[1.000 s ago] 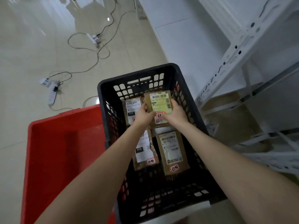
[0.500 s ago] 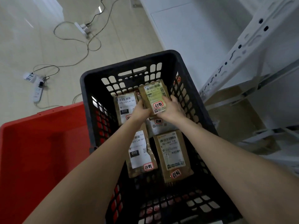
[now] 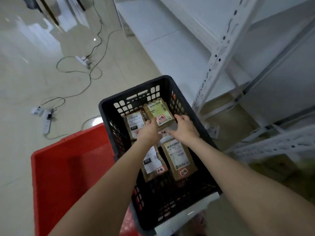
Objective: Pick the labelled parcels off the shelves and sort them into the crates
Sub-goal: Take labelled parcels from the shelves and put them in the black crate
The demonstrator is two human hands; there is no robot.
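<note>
A black slotted crate (image 3: 109, 116) stands on the floor and holds several brown labelled parcels. A parcel with a yellow-green label (image 3: 159, 111) lies tilted at the crate's far right, on top of a white parcel (image 3: 172, 127). My left hand (image 3: 148, 132) reaches into the crate and its curled fingers pinch that parcel's near left corner. My right hand (image 3: 185, 129) hovers just right of the parcel, fingers spread and holding nothing. Other parcels lie at the far left (image 3: 133, 122), near left (image 3: 151, 163) and near right (image 3: 178, 157).
A red crate (image 3: 68, 167) sits against the black crate's left side. White metal shelving (image 3: 219, 55) rises on the right, with an upright close to the black crate. Cables and power strips (image 3: 46, 123) lie on the tiled floor to the left.
The yellow-green labelled parcel went down from both hands onto the far right of the crate. My right hand has let go and spread its fingers. The camera drew back.
</note>
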